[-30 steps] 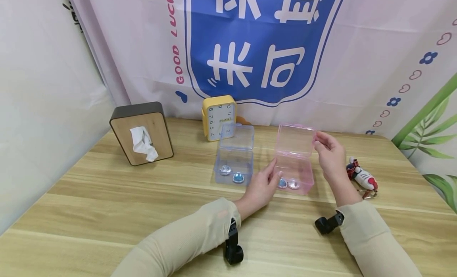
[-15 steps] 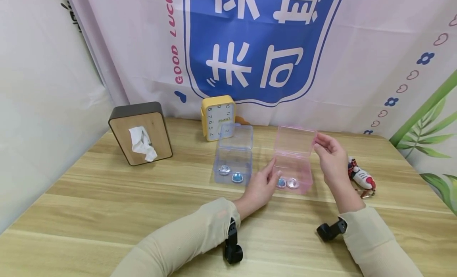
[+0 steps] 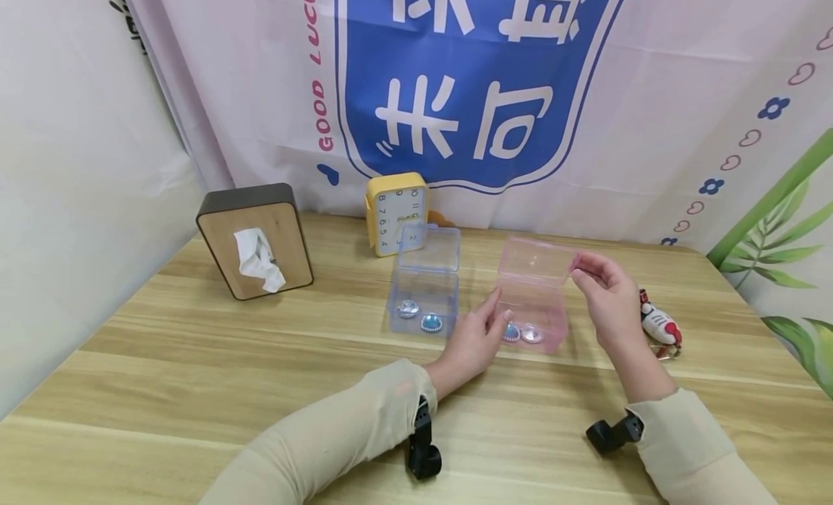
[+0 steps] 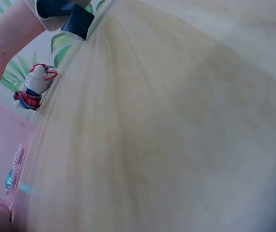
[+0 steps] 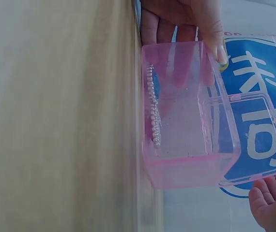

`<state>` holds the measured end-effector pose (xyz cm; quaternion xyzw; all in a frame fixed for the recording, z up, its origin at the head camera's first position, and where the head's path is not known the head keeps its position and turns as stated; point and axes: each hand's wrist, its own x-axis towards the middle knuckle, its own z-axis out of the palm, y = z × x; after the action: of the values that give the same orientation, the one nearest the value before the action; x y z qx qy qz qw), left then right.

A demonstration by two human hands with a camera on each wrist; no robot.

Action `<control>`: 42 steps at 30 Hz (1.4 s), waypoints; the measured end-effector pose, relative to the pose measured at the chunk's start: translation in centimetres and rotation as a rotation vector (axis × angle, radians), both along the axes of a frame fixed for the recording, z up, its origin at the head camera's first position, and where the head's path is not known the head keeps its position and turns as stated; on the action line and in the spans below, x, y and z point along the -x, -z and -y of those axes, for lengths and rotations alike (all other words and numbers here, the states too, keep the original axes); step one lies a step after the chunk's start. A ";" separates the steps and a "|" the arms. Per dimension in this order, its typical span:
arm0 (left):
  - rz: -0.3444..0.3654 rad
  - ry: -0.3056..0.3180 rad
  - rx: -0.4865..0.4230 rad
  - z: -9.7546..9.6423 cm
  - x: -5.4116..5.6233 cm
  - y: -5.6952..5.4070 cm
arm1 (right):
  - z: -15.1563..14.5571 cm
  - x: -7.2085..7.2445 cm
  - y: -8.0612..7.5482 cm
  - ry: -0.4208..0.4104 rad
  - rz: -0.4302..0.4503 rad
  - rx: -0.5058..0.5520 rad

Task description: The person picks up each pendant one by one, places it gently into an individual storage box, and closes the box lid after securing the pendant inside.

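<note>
A clear pink plastic box (image 3: 534,302) stands on the table with its hinged lid (image 3: 534,260) raised. Inside lie a blue gem ornament (image 3: 511,333) and a clear gem ornament (image 3: 531,334), both edged with small beads. My left hand (image 3: 473,338) holds the box at its left side, thumb at the rim and fingers along the outer wall. My right hand (image 3: 608,295) pinches the lid's right edge. To the left, a clear blue box (image 3: 424,288) stands with its lid up, holding a clear gem (image 3: 408,309) and a blue gem (image 3: 432,322).
Behind the blue box stands a yellow clock (image 3: 397,212), turned on its side. A tissue box (image 3: 257,241) is at the back left. A small plush keychain (image 3: 660,325) lies right of my right hand. A printed cloth (image 3: 455,129) hangs behind the table (image 3: 228,389).
The pink lid has tilted, its top edge now lower in the head view. My right hand has shifted slightly right and down with it. My left hand stays at the pink box.
</note>
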<state>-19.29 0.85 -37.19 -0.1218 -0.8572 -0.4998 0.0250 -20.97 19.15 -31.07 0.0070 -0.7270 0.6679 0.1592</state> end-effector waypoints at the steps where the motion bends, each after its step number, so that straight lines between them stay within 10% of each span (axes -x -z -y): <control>1: 0.001 0.001 -0.002 0.0 0.0 0.0 | 0.0 -0.1 0.0 -0.003 -0.001 0.008; 34: -0.006 -0.019 -0.091 0.1 -0.1 -0.1 | 0.0 -2.4 1.9 0.078 0.110 -0.073; 42: 0.011 -0.020 -0.248 -0.6 -0.8 -0.1 | -0.1 -3.0 2.0 0.042 0.145 -0.058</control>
<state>-18.48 1.45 -37.05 -0.1065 -0.7902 -0.6022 0.0404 -18.01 19.26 -33.07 -0.0523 -0.7555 0.6419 0.1199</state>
